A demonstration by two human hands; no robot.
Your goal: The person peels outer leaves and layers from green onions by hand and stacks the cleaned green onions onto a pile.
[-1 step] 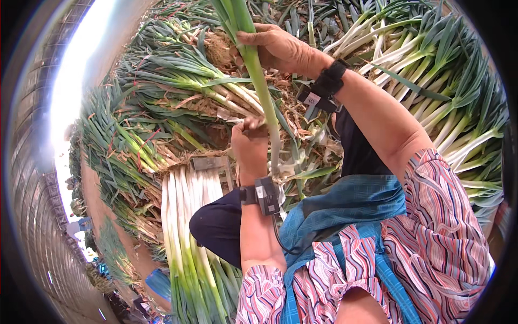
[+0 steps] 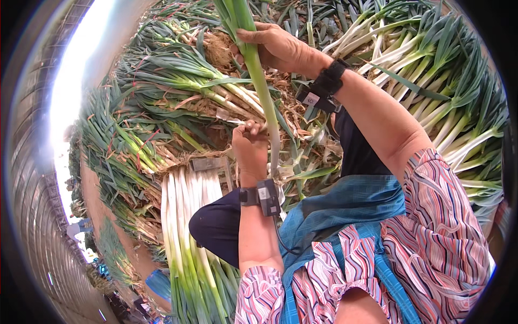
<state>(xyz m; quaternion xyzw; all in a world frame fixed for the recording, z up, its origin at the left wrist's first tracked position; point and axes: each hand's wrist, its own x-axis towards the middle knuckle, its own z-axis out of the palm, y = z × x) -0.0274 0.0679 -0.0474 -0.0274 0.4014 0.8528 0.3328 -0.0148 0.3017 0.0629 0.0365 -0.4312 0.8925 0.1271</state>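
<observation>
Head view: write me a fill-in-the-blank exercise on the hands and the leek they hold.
1. Both hands hold one long green and white ____.
2. The right hand grips the stalk higher up, where its colour is ____.
3. The left hand pinches it lower down, near its ____ end.
4. Each wrist wears a ____ band.

Missing words: leek; green; white; black
</observation>
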